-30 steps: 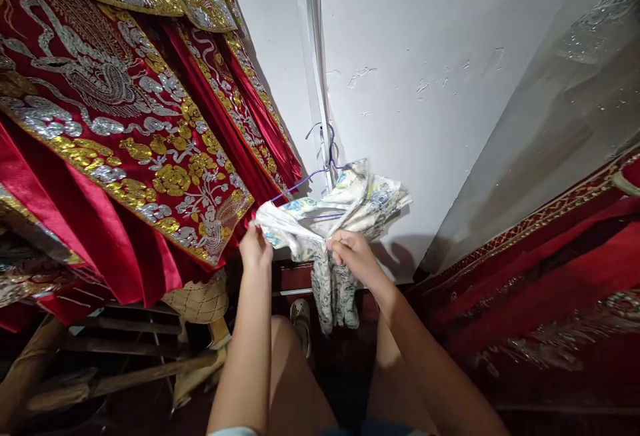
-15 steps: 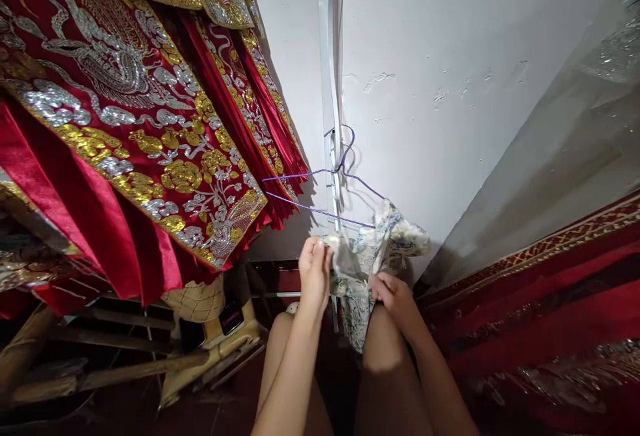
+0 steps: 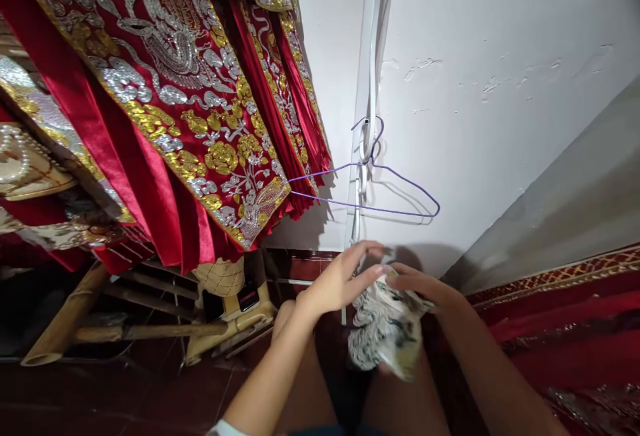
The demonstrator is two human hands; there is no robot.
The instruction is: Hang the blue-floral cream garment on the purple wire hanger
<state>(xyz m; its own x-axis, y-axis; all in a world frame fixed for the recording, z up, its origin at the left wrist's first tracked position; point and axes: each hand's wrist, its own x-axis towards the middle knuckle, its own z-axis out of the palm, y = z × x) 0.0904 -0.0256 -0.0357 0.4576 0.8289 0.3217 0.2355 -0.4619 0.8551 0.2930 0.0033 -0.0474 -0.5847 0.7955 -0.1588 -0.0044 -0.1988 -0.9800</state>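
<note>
A white garment with a dark green, blue and yellowish pattern [image 3: 385, 333] hangs bunched over my lap, partly smeared by motion. My left hand [image 3: 343, 279] grips its upper edge between thumb and bent fingers. On the other side my right hand [image 3: 425, 284] pinches the same upper edge, close to the left thumb; its fingertips are partly hidden by the cloth. Above both hands, a thin purple hanger [image 3: 400, 211] hangs bare on the white strap [image 3: 373, 56] along the wall.
A red costume with gold and silver sequins [image 3: 220, 156] hangs at the left, its corner beside the hanger. Below it stand a bamboo frame [image 3: 150, 333] and a woven basket [image 3: 220, 276]. Red fringed cloth [image 3: 575, 329] lies along the right. A white wall [image 3: 475, 36] rises ahead.
The garment has come off the hanger and is now bunched lower, between my hands. My hands have drawn closer together. The view has shifted to the left.
</note>
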